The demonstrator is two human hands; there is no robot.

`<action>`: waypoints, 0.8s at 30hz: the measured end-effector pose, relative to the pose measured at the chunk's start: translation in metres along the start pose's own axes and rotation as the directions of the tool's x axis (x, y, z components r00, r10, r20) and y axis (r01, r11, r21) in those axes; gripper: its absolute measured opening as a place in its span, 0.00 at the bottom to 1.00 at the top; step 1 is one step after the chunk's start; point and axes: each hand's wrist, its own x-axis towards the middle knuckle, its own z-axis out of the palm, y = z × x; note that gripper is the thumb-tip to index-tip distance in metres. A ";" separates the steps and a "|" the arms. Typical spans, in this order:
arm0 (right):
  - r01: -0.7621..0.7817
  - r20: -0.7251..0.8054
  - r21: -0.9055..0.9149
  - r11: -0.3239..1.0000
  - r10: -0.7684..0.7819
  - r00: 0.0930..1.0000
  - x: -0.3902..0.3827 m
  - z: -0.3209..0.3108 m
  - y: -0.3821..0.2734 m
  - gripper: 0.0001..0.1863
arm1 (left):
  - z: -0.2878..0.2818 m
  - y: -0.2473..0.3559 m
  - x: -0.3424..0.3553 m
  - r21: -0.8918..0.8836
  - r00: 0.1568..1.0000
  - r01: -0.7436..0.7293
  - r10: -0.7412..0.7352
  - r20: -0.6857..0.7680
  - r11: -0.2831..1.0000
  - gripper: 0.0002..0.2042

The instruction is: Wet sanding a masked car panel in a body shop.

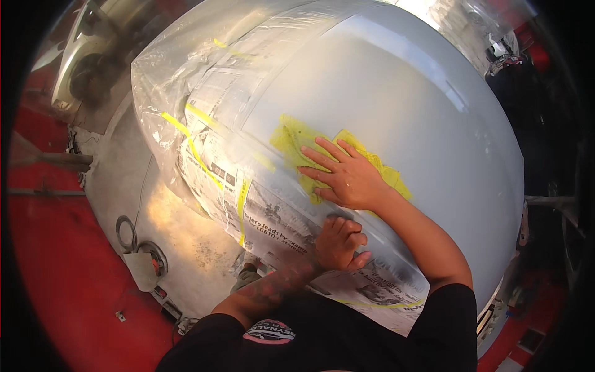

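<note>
My right hand [350, 177] lies flat with fingers spread on a thin yellow mesh cloth [291, 142], pressing it against a smooth grey car panel [396, 99]. The cloth is crumpled and shows on both sides of the hand. My left hand [342, 245] is curled into a loose fist near the panel's lower edge, over the masking newspaper [273, 226]. I see nothing between its fingers, though the palm is partly hidden.
Clear plastic sheeting [161, 74] covers the car's left part, with yellow masking tape [198, 155] along the newspaper. A coiled hose [127, 234] lies on the concrete floor [186, 248] at left, beside red flooring [68, 266]. Another vehicle [74, 56] stands far left.
</note>
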 end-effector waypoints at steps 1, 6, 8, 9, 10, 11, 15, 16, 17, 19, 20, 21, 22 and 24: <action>0.052 -0.016 0.002 0.999 -0.052 0.999 0.020 0.004 0.005 0.25 | -0.001 0.001 0.002 0.004 1.000 -0.007 0.007 0.010 1.000 0.15; 0.134 -0.016 0.020 0.991 -0.134 0.991 0.112 0.026 0.032 0.25 | 0.000 0.002 0.009 0.112 0.988 0.079 -0.093 0.120 0.991 0.13; 0.132 0.019 0.048 0.990 -0.133 0.991 0.126 0.025 0.051 0.25 | 0.002 0.002 0.011 0.101 0.988 0.080 -0.093 0.125 0.992 0.13; 0.147 0.019 0.068 0.987 -0.149 0.989 0.131 0.025 0.061 0.25 | 0.002 0.001 0.012 0.104 0.986 0.096 -0.109 0.125 0.990 0.14; 0.162 0.020 0.090 0.983 -0.164 0.986 0.136 0.024 0.072 0.26 | 0.000 0.001 0.012 0.113 0.979 0.105 -0.122 0.161 0.988 0.14; 0.158 0.017 0.085 0.984 -0.160 0.987 0.140 0.022 0.086 0.26 | -0.001 0.001 0.014 0.111 0.980 0.099 -0.116 0.163 0.989 0.14; -0.003 -0.052 0.012 1.000 0.004 0.999 0.151 0.010 0.167 0.24 | -0.005 0.001 0.015 0.153 0.965 0.107 -0.140 0.222 0.982 0.16; -0.079 -0.080 -0.033 0.996 0.076 0.994 0.154 0.009 0.194 0.25 | -0.003 0.000 0.013 0.170 0.962 0.103 -0.142 0.235 0.980 0.17; -0.162 -0.083 -0.047 0.986 0.157 0.984 0.156 0.004 0.221 0.26 | 0.000 0.000 0.010 0.172 0.962 0.102 -0.142 0.233 0.980 0.17; -0.318 -0.095 -0.065 0.946 0.312 0.945 0.161 -0.002 0.275 0.27 | 0.006 0.001 0.002 0.229 0.962 0.100 -0.153 0.226 0.968 0.17; -0.397 -0.102 -0.075 0.915 0.389 0.916 0.161 -0.005 0.301 0.27 | 0.008 0.000 -0.003 0.230 0.962 0.100 -0.153 0.226 0.968 0.17; -0.466 -0.086 -0.088 0.881 0.459 0.884 0.164 -0.008 0.327 0.29 | 0.009 -0.001 -0.008 0.330 0.962 0.017 -0.105 0.253 0.944 0.16; -0.532 -0.069 -0.104 0.840 0.528 0.847 0.168 -0.009 0.349 0.30 | 0.012 -0.002 -0.014 0.421 0.956 -0.068 -0.062 0.286 0.905 0.15; -0.666 -0.083 -0.095 0.740 0.661 0.746 0.180 -0.014 0.386 0.31 | 0.030 -0.013 -0.038 0.538 0.977 -0.150 0.040 0.211 0.830 0.14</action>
